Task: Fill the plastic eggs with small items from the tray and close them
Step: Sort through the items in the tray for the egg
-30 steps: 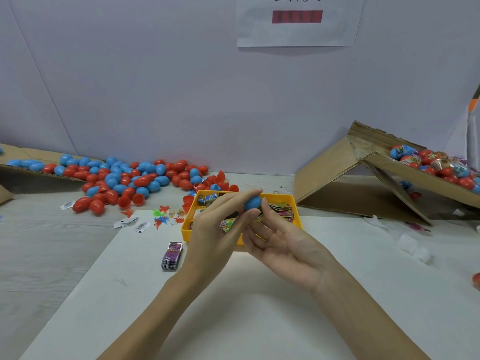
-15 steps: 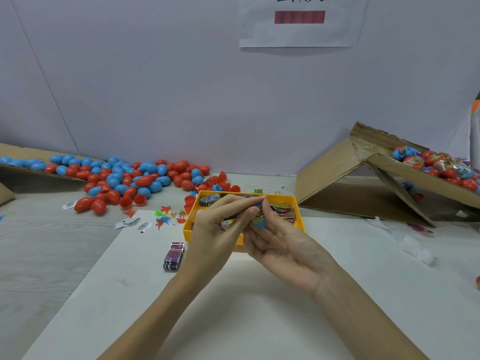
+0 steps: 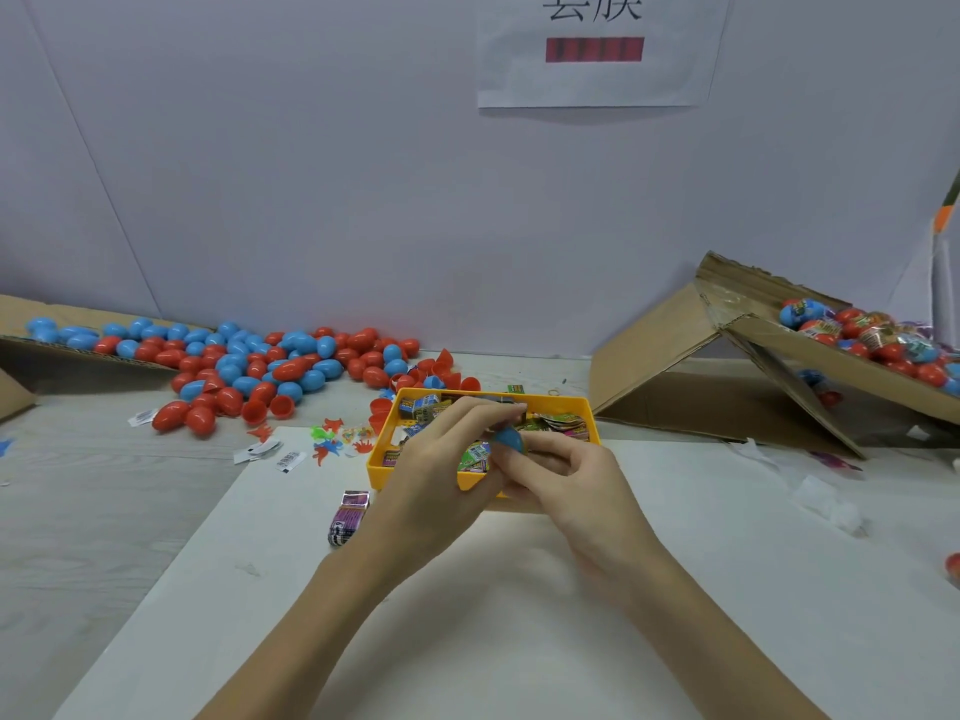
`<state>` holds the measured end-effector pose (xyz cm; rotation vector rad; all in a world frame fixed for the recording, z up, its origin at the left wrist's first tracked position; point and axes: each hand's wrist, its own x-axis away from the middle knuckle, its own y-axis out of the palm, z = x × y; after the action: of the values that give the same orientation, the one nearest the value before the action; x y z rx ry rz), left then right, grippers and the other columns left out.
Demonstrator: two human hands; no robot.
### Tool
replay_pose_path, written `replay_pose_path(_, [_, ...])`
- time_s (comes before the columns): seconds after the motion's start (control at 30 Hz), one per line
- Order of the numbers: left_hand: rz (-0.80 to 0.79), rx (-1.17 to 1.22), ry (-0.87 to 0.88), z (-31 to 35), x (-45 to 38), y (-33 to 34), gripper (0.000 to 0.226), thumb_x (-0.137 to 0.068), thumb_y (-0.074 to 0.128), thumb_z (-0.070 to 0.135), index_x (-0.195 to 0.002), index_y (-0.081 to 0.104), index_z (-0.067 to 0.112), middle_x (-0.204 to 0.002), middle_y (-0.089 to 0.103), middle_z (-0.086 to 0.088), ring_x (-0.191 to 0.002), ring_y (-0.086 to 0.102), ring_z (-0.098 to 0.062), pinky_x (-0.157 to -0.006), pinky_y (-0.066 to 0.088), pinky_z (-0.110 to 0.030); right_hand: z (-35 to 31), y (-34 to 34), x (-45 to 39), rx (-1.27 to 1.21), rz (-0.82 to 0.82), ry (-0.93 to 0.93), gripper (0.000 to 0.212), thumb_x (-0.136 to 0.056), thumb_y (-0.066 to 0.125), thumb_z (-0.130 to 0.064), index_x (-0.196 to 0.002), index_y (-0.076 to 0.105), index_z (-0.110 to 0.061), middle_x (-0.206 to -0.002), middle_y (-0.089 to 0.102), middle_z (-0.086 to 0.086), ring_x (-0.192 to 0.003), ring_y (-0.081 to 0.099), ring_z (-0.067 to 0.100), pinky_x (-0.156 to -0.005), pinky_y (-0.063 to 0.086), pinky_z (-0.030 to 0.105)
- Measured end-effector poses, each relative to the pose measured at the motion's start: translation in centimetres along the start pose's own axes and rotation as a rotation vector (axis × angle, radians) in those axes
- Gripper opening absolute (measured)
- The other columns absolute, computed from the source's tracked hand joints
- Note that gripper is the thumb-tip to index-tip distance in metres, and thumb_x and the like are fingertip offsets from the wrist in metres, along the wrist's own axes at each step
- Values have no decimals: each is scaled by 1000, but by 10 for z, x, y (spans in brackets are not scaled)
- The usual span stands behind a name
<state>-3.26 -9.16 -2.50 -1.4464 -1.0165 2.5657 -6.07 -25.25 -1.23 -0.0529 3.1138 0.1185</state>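
Both your hands meet over the tray (image 3: 375, 462): right hand (image 3: 563, 478) fingers curl around the blue egg (image 3: 510, 439), left hand (image 3: 441, 472) fingers pinch a packet (image 3: 475, 456) against it.

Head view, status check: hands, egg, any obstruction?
Both hands grip blue egg half and green packet. Over yellow tray. Nothing blocking.

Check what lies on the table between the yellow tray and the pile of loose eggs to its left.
The head view shows small bright plastic toys and white barcode slips scattered between the yellow tray and the egg pile.
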Motion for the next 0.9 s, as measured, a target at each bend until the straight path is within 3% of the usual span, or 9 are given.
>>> replay_pose_path(0.17, [24,-128,38,4,1,1,45,-76,86,0,-118,71,6,-115,69,-5,-110,58,-6,-99,41,-4,2,1,0,50,77,-14,34,-81,86,-25,-112,73,-19,-100,79,0,-100,75,18,-93,61,43])
replay_pose_path(0.37, [140,-99,-16,17,1,3,37,-75,86,0,-111,76,4,-105,73,-7,-98,66,-14,-87,55,-20,1,5,2,28,155,-67,32,-79,88,-24,-108,73,-21,-96,79,-8,-96,74,8,-84,61,26])
replay_pose_path(0.5, [156,-121,-49,22,1,4,38,-73,89,1,-109,78,4,-101,75,-6,-92,71,-18,-85,57,-20,3,5,1,30,184,-93,33,-78,89,-23,-106,73,-20,-94,78,-8,-90,73,1,-70,57,16])
replay_pose_path(0.77, [148,-127,-62,27,1,7,41,-72,89,0,-111,76,3,-106,74,-8,-101,65,-13,-94,45,-6,6,6,-2,52,227,-108,35,-76,90,-24,-104,71,-19,-92,78,-6,-85,73,2,-67,57,16])
replay_pose_path(0.9, [52,-130,-71,27,1,7,46,-72,89,-1,-115,73,4,-115,71,-8,-105,68,-20,-95,48,-11,8,4,-2,65,217,-84,35,-75,91,-27,-103,70,-19,-90,78,-6,-86,74,4,-70,60,19])
